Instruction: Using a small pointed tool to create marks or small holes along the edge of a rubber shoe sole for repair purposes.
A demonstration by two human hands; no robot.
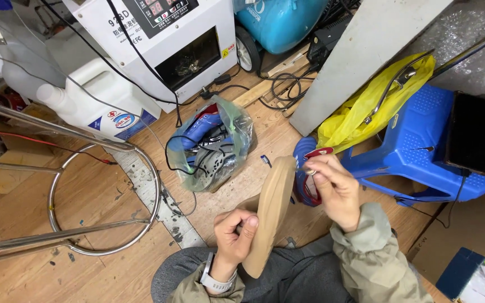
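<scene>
My left hand [234,235] grips the lower end of a tan shoe sole [270,210], which I hold edge-on above my lap. At the sole's upper end my right hand [332,188] has its fingers pinched shut on a small thin tool [308,168]. What the tool is I cannot make out. Just beyond that hand lies a red and blue object [304,154] on the wooden floor.
A clear plastic bag [211,146] with shoes and cable sits ahead. A metal stool frame [63,185] stands left. A white jug [99,95] and white machine [158,39] are behind. A blue plastic stool [422,146] carries a phone [470,132] and yellow bag [366,106].
</scene>
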